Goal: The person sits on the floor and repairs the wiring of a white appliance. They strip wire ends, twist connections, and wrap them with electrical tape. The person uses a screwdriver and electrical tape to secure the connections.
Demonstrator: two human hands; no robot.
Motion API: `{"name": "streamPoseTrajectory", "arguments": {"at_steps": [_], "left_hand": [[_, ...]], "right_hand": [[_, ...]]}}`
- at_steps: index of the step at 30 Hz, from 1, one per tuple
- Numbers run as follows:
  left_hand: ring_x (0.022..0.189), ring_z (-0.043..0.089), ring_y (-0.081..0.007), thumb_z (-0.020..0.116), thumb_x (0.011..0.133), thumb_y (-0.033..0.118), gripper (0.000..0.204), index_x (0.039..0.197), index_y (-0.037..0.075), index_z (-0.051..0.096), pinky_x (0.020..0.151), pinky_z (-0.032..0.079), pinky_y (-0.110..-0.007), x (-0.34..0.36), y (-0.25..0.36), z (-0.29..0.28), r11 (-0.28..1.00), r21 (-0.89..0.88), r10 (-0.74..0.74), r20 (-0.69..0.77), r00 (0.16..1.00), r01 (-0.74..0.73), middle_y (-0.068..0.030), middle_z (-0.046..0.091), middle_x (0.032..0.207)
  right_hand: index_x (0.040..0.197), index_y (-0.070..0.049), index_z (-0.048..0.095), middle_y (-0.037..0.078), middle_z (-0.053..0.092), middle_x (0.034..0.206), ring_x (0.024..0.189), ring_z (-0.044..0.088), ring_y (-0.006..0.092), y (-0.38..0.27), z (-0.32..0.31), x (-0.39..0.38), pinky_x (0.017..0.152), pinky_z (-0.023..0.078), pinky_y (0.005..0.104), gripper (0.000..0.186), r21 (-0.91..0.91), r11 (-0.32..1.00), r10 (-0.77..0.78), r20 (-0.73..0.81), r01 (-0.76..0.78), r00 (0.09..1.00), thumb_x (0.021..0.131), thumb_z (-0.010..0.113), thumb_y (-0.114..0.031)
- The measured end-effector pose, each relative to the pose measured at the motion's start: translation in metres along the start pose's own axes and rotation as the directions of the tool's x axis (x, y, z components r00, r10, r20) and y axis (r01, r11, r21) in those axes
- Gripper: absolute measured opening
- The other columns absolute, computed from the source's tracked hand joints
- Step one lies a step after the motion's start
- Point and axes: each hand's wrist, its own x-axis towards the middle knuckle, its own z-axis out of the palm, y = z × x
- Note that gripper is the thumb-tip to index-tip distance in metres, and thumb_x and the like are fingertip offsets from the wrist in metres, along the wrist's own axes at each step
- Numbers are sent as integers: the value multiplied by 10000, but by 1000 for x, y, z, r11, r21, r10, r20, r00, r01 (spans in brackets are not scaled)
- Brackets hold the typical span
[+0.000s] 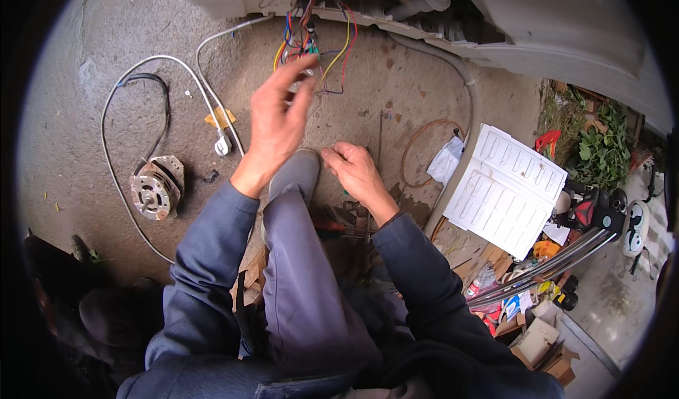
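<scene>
My left hand (278, 120) is raised over the concrete floor, its fingers stretched out and a little blurred, thumb apart from the forefinger. Just beyond its fingertips hangs a bundle of coloured wires (305, 42), coming out of the underside of a white appliance casing (552, 17). The hand partly hides the wires, and I see nothing held in it. Beside my shoe (297, 174), my right hand (356, 175) has its fingers curled in and the thumb pressed to them. Whatever may be between them is too small to name.
An electric motor (155, 189) lies at the left, inside a loop of grey cable (106, 127) with a white plug (222, 144). To the right are a grey hose (460, 151), a white slotted panel (506, 190), metal rods (541, 268) and a heap of clutter. A screwdriver (331, 226) lies near my leg.
</scene>
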Motion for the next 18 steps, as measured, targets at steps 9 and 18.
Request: {"name": "streamPoseTrajectory", "arguments": {"at_steps": [9, 18], "left_hand": [[710, 578, -53, 665, 970, 115, 81, 1019, 58, 695, 605, 457, -221, -9, -59, -38, 801, -264, -556, 3, 831, 537, -28, 726, 917], [798, 689, -308, 728, 856, 167, 391, 1238, 120, 658, 715, 548, -423, 11, -39, -1, 939, 344, -107, 267, 958, 10, -111, 740, 1001]], "right_hand": [[992, -10, 663, 54, 585, 687, 649, 534, 114, 11, -5, 29, 623, 454, 311, 192, 116, 986, -70, -357, 119, 932, 984, 648, -202], [1116, -62, 701, 134, 687, 885, 824, 648, 282, -21, -25, 78, 721, 510, 381, 187, -179, 929, -361, -242, 324, 900, 970, 650, -166]]}}
